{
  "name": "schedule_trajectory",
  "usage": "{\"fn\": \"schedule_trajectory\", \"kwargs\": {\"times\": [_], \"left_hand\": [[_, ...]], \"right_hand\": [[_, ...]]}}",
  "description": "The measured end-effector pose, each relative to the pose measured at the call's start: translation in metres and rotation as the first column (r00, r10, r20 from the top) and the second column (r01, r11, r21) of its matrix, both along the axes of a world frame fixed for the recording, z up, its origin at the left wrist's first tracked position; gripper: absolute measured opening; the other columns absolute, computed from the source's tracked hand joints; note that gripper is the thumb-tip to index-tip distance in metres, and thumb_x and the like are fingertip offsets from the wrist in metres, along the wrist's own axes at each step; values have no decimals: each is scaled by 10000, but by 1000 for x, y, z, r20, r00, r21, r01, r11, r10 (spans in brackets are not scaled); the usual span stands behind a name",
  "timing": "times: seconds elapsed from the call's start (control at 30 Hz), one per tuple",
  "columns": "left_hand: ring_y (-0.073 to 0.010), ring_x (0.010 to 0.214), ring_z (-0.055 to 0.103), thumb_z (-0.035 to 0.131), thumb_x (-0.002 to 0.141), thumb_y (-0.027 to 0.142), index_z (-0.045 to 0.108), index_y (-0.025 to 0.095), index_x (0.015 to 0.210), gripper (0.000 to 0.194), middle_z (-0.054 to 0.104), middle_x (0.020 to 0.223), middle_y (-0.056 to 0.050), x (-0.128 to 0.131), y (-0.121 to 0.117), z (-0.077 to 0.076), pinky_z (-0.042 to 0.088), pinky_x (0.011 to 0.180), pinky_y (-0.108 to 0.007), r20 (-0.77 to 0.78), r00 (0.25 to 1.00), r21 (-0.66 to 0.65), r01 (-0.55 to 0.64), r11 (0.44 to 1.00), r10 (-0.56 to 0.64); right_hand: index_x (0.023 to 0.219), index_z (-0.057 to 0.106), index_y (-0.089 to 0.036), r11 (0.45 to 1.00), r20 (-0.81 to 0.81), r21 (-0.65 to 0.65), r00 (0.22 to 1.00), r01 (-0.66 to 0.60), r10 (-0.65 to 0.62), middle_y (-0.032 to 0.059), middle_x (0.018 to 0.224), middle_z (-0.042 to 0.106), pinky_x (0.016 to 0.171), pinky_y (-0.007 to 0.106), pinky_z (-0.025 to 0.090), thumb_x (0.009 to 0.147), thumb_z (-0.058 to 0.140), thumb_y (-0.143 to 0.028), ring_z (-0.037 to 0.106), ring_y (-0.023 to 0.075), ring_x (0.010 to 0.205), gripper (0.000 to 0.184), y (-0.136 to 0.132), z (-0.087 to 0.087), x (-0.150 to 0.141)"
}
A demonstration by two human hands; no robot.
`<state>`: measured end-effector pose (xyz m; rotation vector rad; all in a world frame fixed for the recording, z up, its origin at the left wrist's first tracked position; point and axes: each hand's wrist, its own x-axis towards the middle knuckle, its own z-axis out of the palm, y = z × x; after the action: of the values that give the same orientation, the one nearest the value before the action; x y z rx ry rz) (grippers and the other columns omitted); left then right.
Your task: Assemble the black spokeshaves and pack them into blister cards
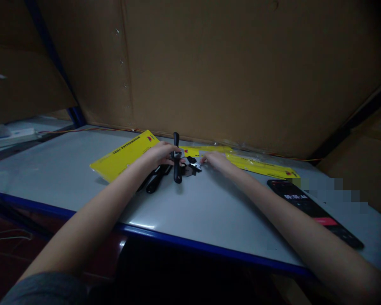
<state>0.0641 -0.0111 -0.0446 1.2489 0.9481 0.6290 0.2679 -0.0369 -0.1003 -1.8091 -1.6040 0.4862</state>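
Observation:
My left hand (pixel 165 153) is closed around the middle of a black two-handled spokeshave (pixel 177 173), which stands on end with one handle pointing up and the other down. Under and beside that hand lie more black-handled tools (pixel 154 182), partly covered by my fingers. A small pile of dark and shiny flat metal parts (pixel 190 170) rests on the table just right of the spokeshave. At the right edge of this pile, my right hand (pixel 213 158) pinches a small metal part (pixel 196 166); its exact shape is hard to make out.
A yellow package printed "WOODWORKING TOOL" (pixel 123 156) lies left. More yellow packages (pixel 260 166) with clear plastic lie behind and right. A phone showing a timer (pixel 305 203) is under my right forearm. A cardboard wall (pixel 225 76) closes the back; a blue edge (pixel 178 243) runs in front.

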Motion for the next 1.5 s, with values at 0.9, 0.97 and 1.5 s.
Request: {"fn": "schedule_trajectory", "kwargs": {"times": [0.9,0.97,1.5], "left_hand": [[-177,634,653,467,720,34,530,59,984,272,656,726,-93,14,-20,-12,526,675,-328,99,981,-38,170,985,-165],[-171,631,653,519,677,-8,535,54,961,291,653,700,-84,13,-21,-12,524,673,-312,73,984,1,166,986,-166],[-215,720,665,588,618,-45,542,65,951,354,662,829,-130,11,-25,-17,526,706,-381,-12,980,101,200,975,-200]], "right_hand": [[587,430,-195,981,-260,195,965,21,31,-23,578,463,536,244,319,705,550,-377,442,113,561,248,-30,10,-50],[599,435,-198,981,-188,195,982,21,16,-15,586,489,541,250,325,709,546,-424,464,125,577,275,-27,5,-47],[886,632,-146,978,-557,156,806,-135,200,49,817,615,710,293,467,620,638,-148,579,124,708,266,-38,40,-20]]}}
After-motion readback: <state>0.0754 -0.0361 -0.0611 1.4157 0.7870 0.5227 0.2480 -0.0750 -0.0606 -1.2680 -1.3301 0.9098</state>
